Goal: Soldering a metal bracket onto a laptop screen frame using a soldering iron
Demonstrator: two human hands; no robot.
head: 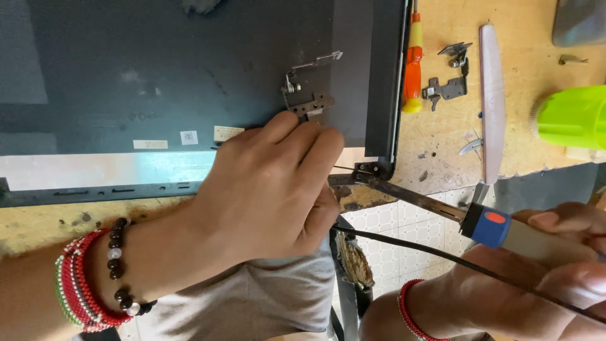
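Right hand (555,252) grasps rigid soldering iron (442,205) by its insulated handle, lower right; left hand (271,189), clenched, steadies the thin, likely fragile laptop lid (158,76).

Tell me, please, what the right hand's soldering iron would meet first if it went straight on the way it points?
Most likely the corner of the dark laptop lid, where the soldering iron in the right hand already points, though depth is unclear.

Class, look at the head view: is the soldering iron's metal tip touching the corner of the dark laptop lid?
Touching. In the head view the soldering iron, held by the right hand, runs up-left until its tip meets the corner of the laptop lid, with no gap visible.
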